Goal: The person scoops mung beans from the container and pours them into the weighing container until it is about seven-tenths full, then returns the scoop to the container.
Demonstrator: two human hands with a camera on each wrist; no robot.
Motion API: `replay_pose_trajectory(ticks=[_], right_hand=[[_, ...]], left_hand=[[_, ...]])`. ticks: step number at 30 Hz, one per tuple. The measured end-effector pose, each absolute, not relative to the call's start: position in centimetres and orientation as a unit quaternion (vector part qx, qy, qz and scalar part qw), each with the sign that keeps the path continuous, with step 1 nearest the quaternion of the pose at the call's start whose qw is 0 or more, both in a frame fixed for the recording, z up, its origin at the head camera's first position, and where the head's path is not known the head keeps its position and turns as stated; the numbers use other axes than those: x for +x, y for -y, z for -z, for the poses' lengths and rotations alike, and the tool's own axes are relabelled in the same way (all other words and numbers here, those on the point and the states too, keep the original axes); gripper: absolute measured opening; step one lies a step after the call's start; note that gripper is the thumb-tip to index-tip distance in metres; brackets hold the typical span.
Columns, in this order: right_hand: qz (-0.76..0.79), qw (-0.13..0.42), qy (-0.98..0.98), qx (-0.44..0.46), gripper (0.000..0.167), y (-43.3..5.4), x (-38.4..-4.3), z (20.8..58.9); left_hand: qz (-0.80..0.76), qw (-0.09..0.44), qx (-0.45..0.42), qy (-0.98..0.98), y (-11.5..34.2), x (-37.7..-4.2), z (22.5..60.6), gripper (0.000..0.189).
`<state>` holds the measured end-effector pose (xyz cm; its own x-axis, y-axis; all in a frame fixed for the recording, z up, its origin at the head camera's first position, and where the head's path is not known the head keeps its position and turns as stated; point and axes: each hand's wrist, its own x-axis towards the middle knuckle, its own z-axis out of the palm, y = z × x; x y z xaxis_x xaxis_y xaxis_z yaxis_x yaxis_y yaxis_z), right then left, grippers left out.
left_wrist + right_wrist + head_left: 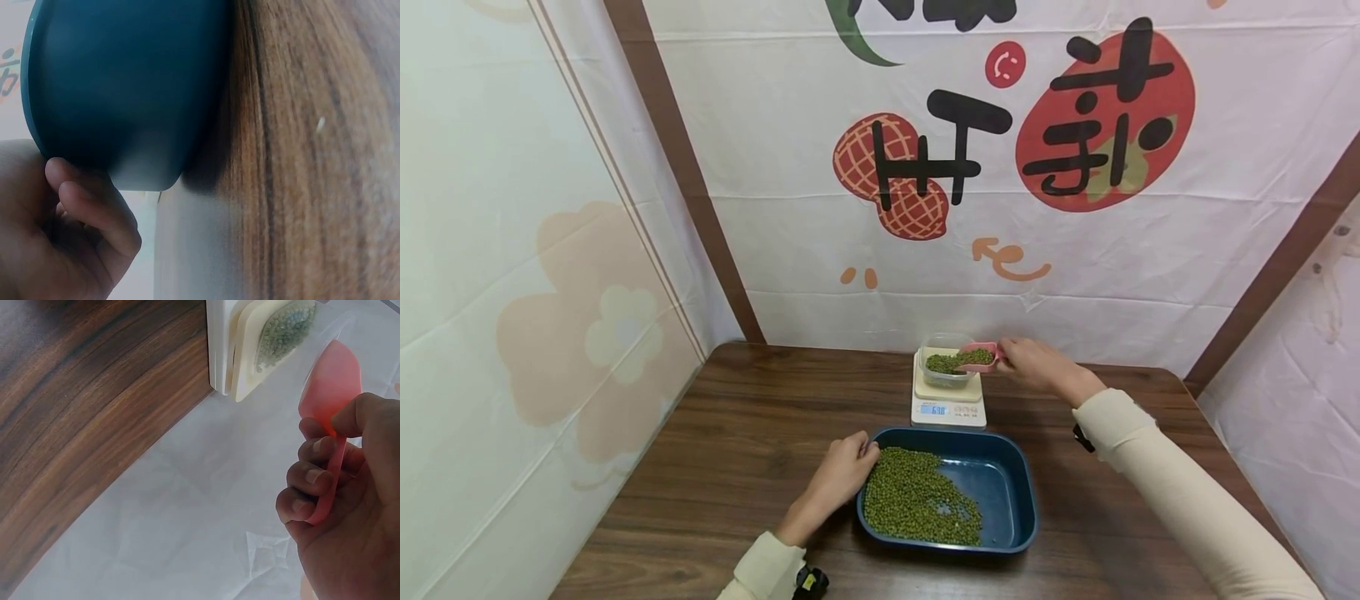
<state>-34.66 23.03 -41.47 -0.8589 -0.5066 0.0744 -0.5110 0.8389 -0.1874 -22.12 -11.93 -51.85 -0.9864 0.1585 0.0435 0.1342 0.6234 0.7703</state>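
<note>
My right hand [1036, 365] grips the handle of a small pink scoop [334, 381], fingers wrapped around it. The scoop holds green mung beans and sits over a clear plastic container [949, 379], which has more mung beans [942, 363] in it. That container stands on a white kitchen scale [950, 414] with a lit display. Nearer to me lies a dark blue tray [1017, 500] with mung beans [917, 500] heaped toward its left side. My left hand [842, 468] holds the tray's rim at the far left corner, its fingers curled in the left wrist view.
Everything stands on a dark wood-grain table [760, 442]. A white printed cloth [790, 250] hangs right behind the table's back edge, close to the scale. More cloth hangs at the left and right sides.
</note>
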Motion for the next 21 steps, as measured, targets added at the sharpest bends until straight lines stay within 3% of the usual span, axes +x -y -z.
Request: replay_pose_trajectory(ticks=[21], right_hand=[[-0.076,-0.003,0.961,0.265,0.012,-22.61,-34.82,40.95]], left_hand=[[-0.426,0.015,0.081,-0.901,11.88,-22.06,51.94,0.039]])
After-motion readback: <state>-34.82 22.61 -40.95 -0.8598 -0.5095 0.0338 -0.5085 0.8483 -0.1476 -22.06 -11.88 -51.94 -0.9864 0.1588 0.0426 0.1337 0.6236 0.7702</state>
